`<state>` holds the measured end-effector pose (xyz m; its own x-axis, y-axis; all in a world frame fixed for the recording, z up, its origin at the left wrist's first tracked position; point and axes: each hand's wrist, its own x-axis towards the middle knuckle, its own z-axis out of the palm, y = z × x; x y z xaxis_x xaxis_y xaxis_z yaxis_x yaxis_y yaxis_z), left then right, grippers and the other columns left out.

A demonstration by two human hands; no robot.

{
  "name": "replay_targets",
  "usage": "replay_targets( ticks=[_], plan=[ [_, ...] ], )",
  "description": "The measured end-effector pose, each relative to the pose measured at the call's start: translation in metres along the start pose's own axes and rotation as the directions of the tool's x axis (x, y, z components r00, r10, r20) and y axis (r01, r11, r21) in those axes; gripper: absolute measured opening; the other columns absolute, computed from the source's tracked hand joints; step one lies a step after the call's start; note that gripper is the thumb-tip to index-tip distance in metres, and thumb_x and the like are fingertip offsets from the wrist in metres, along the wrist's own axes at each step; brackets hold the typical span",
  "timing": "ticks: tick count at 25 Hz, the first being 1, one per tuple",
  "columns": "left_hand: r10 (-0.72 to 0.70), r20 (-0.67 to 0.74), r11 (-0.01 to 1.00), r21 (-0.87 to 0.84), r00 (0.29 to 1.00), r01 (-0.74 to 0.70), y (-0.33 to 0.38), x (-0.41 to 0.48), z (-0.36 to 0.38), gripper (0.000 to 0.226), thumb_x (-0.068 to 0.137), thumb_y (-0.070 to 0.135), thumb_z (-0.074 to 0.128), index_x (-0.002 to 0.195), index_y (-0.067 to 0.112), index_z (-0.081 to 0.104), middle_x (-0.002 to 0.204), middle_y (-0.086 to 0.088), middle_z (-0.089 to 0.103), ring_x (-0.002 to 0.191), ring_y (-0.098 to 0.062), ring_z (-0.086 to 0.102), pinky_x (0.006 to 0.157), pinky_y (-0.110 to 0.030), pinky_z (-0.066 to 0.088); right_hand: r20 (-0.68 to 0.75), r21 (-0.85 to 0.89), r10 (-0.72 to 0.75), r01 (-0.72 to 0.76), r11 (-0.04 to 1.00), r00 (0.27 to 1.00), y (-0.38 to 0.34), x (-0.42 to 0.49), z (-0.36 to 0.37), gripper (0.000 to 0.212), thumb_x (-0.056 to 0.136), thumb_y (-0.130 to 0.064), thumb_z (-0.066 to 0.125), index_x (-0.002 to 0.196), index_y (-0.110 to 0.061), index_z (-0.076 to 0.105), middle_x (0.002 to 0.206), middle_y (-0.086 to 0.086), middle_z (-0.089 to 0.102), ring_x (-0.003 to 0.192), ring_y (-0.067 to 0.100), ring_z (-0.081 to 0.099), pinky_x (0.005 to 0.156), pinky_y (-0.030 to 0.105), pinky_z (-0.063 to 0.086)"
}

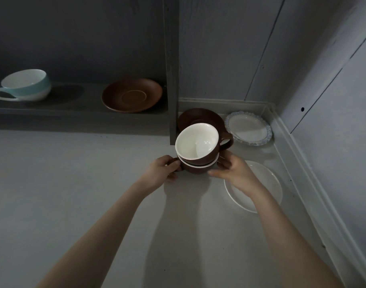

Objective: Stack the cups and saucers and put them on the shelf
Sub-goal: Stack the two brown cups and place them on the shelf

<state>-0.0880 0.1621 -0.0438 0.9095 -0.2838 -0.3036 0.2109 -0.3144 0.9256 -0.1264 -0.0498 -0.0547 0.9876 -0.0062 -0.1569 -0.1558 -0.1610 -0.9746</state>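
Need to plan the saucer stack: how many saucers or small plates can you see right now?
4. A brown saucer on the shelf, a second brown saucer behind the held cups, a blue-rimmed plate in the corner, and a white plate under the right hand. None appear hidden.

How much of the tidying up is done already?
Partway. On the shelf sit a blue cup and a brown saucer. Both hands, left hand and right hand, hold two stacked brown cups. Three saucers remain on the floor.
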Motion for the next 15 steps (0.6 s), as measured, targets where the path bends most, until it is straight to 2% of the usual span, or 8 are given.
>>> replay_targets(
  ticks=[4,7,11,13,15],
  plan=[
    [0.010,-0.020,1.000,-0.005,1.000,-0.010,0.001,0.004,0.002,0.017,0.093,0.008,0.048,0.078,0.005,0.056,0.072,-0.001,0.058,0.057,-0.016,0.050,0.058,-0.023,0.046,-0.181,0.016,-0.044,0.048,0.999,0.982,0.007,-0.004,0.021,0.067,0.062,0.001,0.080,0.122,-0.013,0.052,0.120,0.003,0.061,0.118,0.016,0.055,0.103,0.035,0.044],
    [0.016,-0.052,1.000,0.014,0.999,-0.015,0.002,0.004,0.003,0.018,0.091,0.005,0.049,0.076,0.004,0.057,0.069,-0.002,0.059,0.053,-0.016,0.050,0.054,-0.022,0.045,-0.282,0.007,-0.062,0.066,0.998,0.957,0.008,-0.005,0.029,0.065,0.057,0.000,0.083,0.114,-0.017,0.054,0.111,0.000,0.064,0.107,0.012,0.060,0.098,0.033,0.048],
    [0.043,-0.073,0.999,0.017,0.996,-0.042,0.003,0.002,0.004,0.023,0.091,0.003,0.049,0.070,0.007,0.057,0.066,-0.002,0.059,0.047,-0.011,0.051,0.046,-0.012,0.043,-0.312,-0.027,-0.068,0.063,0.998,0.948,0.006,-0.007,0.032,0.055,0.057,0.000,0.082,0.091,-0.035,0.057,0.095,-0.015,0.065,0.093,0.000,0.062,0.092,0.029,0.049],
    [0.063,-0.087,0.998,-0.007,0.994,-0.064,0.002,0.000,0.005,0.019,0.090,0.001,0.048,0.075,0.003,0.058,0.067,-0.003,0.059,0.045,-0.010,0.051,0.045,-0.011,0.042,-0.305,-0.030,-0.071,0.065,0.997,0.950,0.007,-0.007,0.033,0.054,0.058,0.002,0.081,0.088,-0.038,0.058,0.093,-0.019,0.065,0.091,-0.005,0.062,0.090,0.026,0.049],
    [0.077,-0.086,0.996,-0.039,0.993,-0.081,0.001,-0.003,0.005,0.020,0.091,0.000,0.047,0.074,0.003,0.058,0.067,-0.005,0.059,0.050,-0.016,0.049,0.045,-0.010,0.042,-0.312,-0.026,-0.079,0.075,0.997,0.947,0.007,-0.007,0.035,0.056,0.059,0.004,0.079,0.089,-0.039,0.058,0.095,-0.016,0.066,0.088,-0.009,0.063,0.086,0.018,0.051]
  ],
)
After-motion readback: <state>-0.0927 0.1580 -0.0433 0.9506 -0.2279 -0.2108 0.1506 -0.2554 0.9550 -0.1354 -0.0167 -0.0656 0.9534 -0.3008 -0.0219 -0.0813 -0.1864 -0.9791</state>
